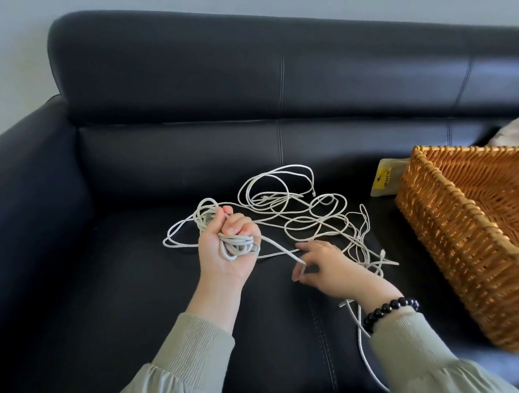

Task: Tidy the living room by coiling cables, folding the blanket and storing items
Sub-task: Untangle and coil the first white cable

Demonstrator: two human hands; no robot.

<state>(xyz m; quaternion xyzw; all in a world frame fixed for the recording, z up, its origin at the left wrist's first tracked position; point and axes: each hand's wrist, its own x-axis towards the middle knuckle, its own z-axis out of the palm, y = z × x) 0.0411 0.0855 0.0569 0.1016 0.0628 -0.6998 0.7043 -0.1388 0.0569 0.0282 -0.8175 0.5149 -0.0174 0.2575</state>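
Head view: left hand [227,243] fist-grips coil [205,220], keeping loops together; right hand [326,265] pinches tail [281,250] just beside it, likely to feed slack. Loose cables [298,206] lie beyond right hand; basket [466,214] farther right.

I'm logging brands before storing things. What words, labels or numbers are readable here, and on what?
Pouch beside the basket: yellow label with dark sideways lettering, too blurred to read.
Cables, sofa: no text visible.
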